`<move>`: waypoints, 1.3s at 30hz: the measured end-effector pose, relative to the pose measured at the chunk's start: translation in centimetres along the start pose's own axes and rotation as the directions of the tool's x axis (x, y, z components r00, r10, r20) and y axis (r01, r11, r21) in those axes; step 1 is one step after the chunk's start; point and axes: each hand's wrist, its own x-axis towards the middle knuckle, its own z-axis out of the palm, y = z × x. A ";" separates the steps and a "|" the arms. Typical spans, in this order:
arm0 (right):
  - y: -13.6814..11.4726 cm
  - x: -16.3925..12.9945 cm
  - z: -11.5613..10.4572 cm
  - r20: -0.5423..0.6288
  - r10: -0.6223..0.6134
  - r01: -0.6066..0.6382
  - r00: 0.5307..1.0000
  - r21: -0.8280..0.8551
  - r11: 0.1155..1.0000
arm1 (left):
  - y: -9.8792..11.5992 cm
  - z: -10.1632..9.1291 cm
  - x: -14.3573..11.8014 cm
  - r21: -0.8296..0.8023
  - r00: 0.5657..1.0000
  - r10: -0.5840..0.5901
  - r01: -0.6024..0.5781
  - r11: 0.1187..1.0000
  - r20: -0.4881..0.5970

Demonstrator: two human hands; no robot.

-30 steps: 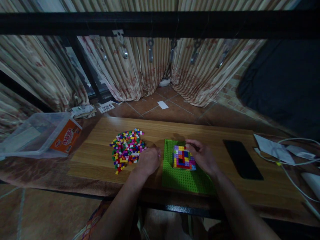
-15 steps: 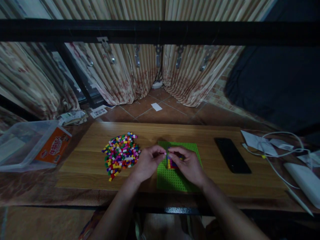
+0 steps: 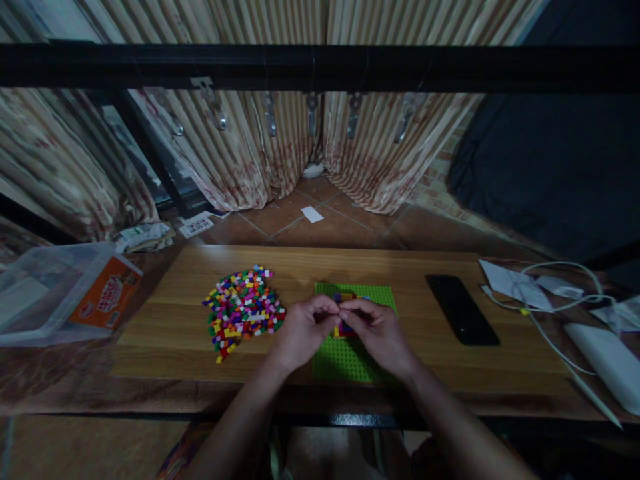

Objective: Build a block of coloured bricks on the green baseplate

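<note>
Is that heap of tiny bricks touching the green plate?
Apart: the head view shows bare wooden board between the brick heap and green plate, beyond the left hand.

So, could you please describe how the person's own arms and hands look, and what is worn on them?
The left hand and the right hand wear no gloves. The left forearm and the right forearm are bare, narrowing towards the wrists, with no sleeve, watch or cable visible. It is too dim to exclude a thin ring on the fingers.
</note>
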 end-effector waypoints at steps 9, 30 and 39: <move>1.9 1.4 -4.8 -0.179 0.042 -0.090 0.983 -0.268 0.959 | -0.8 -0.2 0.4 0.254 0.992 -0.114 0.125 0.959 -0.059; 2.7 3.4 -4.2 -0.002 -0.034 0.031 0.999 -0.363 0.931 | -0.7 0.1 0.3 0.444 0.988 -0.153 0.126 0.887 0.024; 2.3 3.8 -4.4 0.069 -0.012 0.038 0.998 -0.382 0.923 | -0.7 0.2 0.2 0.420 0.984 -0.176 0.152 0.895 0.019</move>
